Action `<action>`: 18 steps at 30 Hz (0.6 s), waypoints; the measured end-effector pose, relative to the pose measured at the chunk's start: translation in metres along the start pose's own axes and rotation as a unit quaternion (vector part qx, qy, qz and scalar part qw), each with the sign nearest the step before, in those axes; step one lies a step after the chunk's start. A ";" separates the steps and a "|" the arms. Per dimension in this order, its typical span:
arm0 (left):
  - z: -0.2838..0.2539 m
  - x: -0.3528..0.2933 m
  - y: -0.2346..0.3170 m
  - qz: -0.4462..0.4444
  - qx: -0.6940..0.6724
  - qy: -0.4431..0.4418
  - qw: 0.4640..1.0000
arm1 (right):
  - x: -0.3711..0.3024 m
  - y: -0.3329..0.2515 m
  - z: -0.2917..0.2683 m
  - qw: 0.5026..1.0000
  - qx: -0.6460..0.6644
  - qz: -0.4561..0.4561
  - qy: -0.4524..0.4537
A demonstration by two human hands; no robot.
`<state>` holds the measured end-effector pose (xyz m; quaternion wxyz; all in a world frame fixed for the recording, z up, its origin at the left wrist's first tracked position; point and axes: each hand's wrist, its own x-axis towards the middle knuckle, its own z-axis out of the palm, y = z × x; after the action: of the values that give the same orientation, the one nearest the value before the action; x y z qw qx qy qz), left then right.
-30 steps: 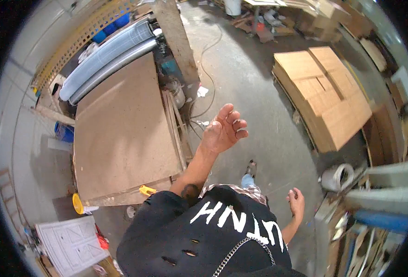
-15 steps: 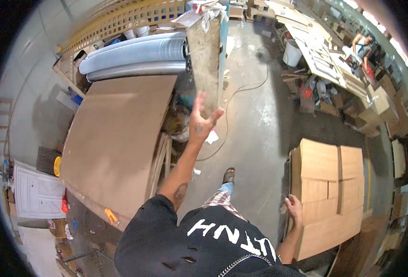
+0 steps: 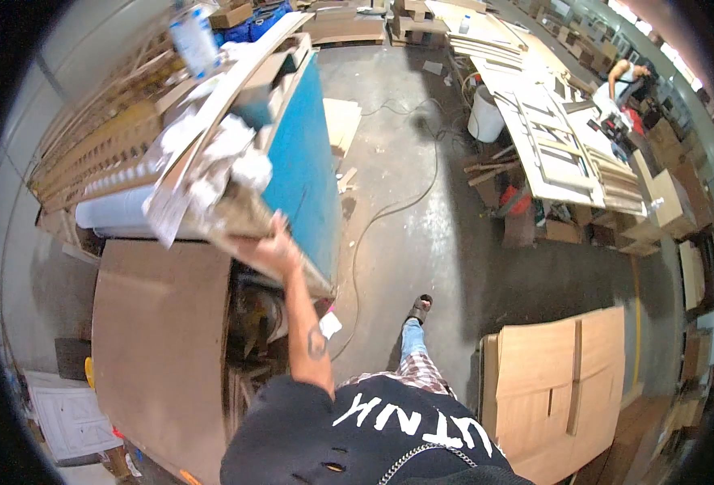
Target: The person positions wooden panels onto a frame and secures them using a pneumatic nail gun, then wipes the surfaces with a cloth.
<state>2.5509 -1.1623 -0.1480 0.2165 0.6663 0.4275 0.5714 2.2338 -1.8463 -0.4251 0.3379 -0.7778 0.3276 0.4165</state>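
My left arm reaches forward to the near end of a tall bench with a blue side panel (image 3: pixel 304 153). My left hand (image 3: pixel 276 249) is at the bench's near end board, its fingers apart and holding nothing I can see; motion blurs it, and whether it touches the board I cannot tell. Crumpled white paper or cloth (image 3: pixel 244 153) lies on the bench top just beyond the hand. Farther along stands a clear bottle with a blue-and-white label (image 3: pixel 193 44). My right hand is out of view.
A large brown board (image 3: pixel 159 347) lies left of me, before a plastic-wrapped roll (image 3: pixel 118 208). Stacked wooden panels (image 3: pixel 534 380) stand at my right. A cable (image 3: pixel 405 206) runs along the floor. At the far right a person (image 3: pixel 627 81) is beside a worktable (image 3: pixel 571 182).
I have moved forward, and the bench now shows its blue side and top. My left hand has swung left to its end board. My right hand has gone out of view.
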 end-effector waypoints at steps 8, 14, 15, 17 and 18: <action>-0.011 -0.011 -0.005 -0.160 0.213 0.100 0.959 | 0.170 -0.486 -0.168 0.982 -0.077 -0.152 -0.083; -0.021 -0.043 -0.013 -0.156 0.219 0.129 0.954 | 0.195 -1.001 -0.258 0.725 -0.305 -0.611 0.088; 0.002 -0.042 -0.004 -0.187 0.221 0.169 0.942 | 0.224 -1.069 -0.278 0.747 -0.311 -0.577 0.106; 0.025 -0.034 0.023 -0.232 0.234 0.273 0.904 | 0.248 -1.194 -0.254 0.795 -0.197 -0.570 0.057; 0.060 -0.026 0.025 -0.237 0.238 0.306 0.891 | 0.266 -1.247 -0.249 0.775 -0.192 -0.601 0.040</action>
<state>2.6165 -1.1845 -0.1590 0.0388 0.3686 0.7411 0.5599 3.4435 -1.4113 -0.2352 0.3493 -0.8812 -0.2800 0.1516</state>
